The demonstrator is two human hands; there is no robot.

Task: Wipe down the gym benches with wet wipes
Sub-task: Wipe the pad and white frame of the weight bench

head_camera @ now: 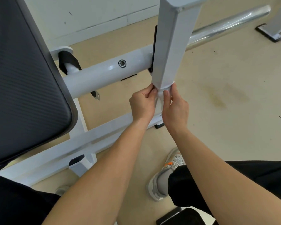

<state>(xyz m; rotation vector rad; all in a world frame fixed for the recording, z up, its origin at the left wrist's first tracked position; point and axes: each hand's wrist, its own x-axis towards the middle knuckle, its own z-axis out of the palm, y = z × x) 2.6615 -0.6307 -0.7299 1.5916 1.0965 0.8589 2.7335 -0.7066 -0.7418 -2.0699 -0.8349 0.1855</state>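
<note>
A white wet wipe (162,93) is wrapped around the lower part of a white square upright post (173,46) of the gym bench frame. My left hand (142,104) pinches the wipe on the post's left side. My right hand (175,106) grips it on the right side. Both hands sit close together at the same height. The bench's black ribbed pad (23,78) fills the left of the view.
A white round crossbar (104,75) runs from the pad to the post, and a flat white base beam (71,143) lies on the beige floor. A chrome bar (225,26) lies behind the post. My grey sneaker (167,172) and black trousers are below.
</note>
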